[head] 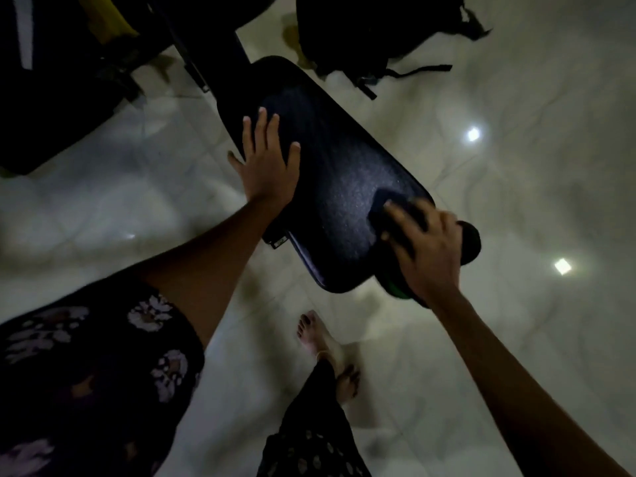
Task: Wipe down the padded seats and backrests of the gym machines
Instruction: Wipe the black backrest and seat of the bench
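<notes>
A long black padded seat (337, 173) of a gym machine runs from upper left to lower right in the head view. My left hand (266, 156) lies flat on the pad's left side with fingers spread and straight. My right hand (425, 249) presses a dark cloth (389, 208) onto the pad's near right end; the hand is motion-blurred, with fingers bent over the cloth. A green edge (395, 289) shows under that hand's wrist side.
Glossy pale tiled floor (516, 201) surrounds the seat, with ceiling-light reflections. A black backpack (361, 32) lies at the top. Dark machine parts with yellow trim (69, 63) fill the upper left. A black round roller pad (469, 242) sits beyond my right hand. My bare feet (327, 352) stand below.
</notes>
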Motion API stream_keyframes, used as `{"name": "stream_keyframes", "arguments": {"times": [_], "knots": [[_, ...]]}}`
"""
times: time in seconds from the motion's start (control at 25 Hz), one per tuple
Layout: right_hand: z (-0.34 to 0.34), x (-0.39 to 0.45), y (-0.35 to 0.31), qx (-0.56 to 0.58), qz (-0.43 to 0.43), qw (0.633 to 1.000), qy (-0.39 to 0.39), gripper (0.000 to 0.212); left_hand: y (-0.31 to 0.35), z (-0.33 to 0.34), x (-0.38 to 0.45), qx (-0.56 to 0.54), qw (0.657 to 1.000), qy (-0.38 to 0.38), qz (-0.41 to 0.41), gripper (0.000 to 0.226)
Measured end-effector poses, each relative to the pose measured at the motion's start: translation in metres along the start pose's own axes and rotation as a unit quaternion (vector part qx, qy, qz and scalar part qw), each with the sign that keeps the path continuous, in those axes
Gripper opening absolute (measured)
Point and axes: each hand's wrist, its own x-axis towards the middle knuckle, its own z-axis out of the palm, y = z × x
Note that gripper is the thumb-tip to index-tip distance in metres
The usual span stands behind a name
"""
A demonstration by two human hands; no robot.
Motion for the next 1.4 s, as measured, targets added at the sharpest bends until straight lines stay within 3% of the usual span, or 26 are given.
{"name": "stream_keyframes", "arguments": {"times": [0.08, 0.12, 0.24, 0.36, 0.52, 0.56, 0.6, 0.68, 0.76, 0.8, 0.92, 0.96, 1.08, 1.12, 1.28, 1.4], "knots": [[0.0, 0.007, -0.012, 0.01, 0.176, 0.983, 0.041, 0.045, 0.014, -0.002, -0.011, -0.004, 0.999, -0.009, -0.042, 0.057], [0.002, 0.0, -0.031, 0.004, 0.209, 0.977, 0.05, 0.046, 0.022, 0.0, -0.023, -0.016, 0.997, -0.008, -0.073, 0.058], [0.004, -0.043, -0.093, 0.046, 0.159, 0.986, 0.02, 0.048, 0.039, 0.012, -0.062, -0.067, 0.987, -0.007, -0.147, 0.058], [0.003, -0.04, -0.068, 0.058, 0.14, 0.988, 0.028, 0.046, 0.048, 0.016, -0.067, -0.125, 0.976, 0.009, -0.177, 0.052], [-0.009, 0.021, -0.012, 0.025, 0.299, 0.954, 0.021, 0.047, 0.044, 0.02, -0.07, -0.118, 0.981, 0.032, -0.149, 0.052], [-0.009, 0.026, -0.017, 0.013, 0.302, 0.953, 0.006, 0.047, 0.041, 0.023, -0.074, -0.109, 0.985, 0.04, -0.13, 0.052], [-0.007, 0.023, -0.029, -0.005, 0.256, 0.967, 0.003, 0.048, 0.039, 0.025, -0.077, -0.105, 0.986, 0.05, -0.115, 0.054], [-0.004, 0.003, -0.052, -0.042, 0.085, 0.995, -0.017, 0.049, 0.038, 0.028, -0.077, -0.109, 0.985, 0.073, -0.111, 0.059], [-0.003, 0.004, -0.037, -0.07, -0.041, 0.996, -0.039, 0.047, 0.041, 0.029, -0.078, -0.127, 0.982, 0.087, -0.113, 0.059], [-0.006, 0.019, -0.022, -0.069, -0.038, 0.996, -0.04, 0.045, 0.04, 0.03, -0.079, -0.129, 0.981, 0.091, -0.111, 0.059], [-0.008, 0.052, -0.004, -0.062, 0.112, 0.992, -0.018, 0.044, 0.039, 0.032, -0.081, -0.109, 0.984, 0.1, -0.102, 0.066], [-0.003, 0.052, -0.011, -0.071, 0.099, 0.992, -0.013, 0.045, 0.039, 0.032, -0.08, -0.099, 0.985, 0.1, -0.104, 0.067], [-0.003, 0.044, -0.018, -0.081, -0.126, 0.987, -0.052, 0.043, 0.04, 0.034, -0.08, -0.082, 0.986, 0.1, -0.106, 0.062], [-0.007, 0.055, -0.007, -0.073, -0.165, 0.981, -0.064, 0.043, 0.039, 0.035, -0.079, -0.082, 0.985, 0.105, -0.105, 0.06], [0.003, 0.093, -0.003, -0.063, -0.007, 0.996, -0.059, 0.048, 0.037, 0.04, -0.08, -0.083, 0.987, 0.098, -0.102, 0.057], [0.017, 0.103, -0.026, -0.069, -0.155, 0.982, -0.084, 0.049, 0.036, 0.039, -0.079, -0.077, 0.987, 0.094, -0.103, 0.056]]}}
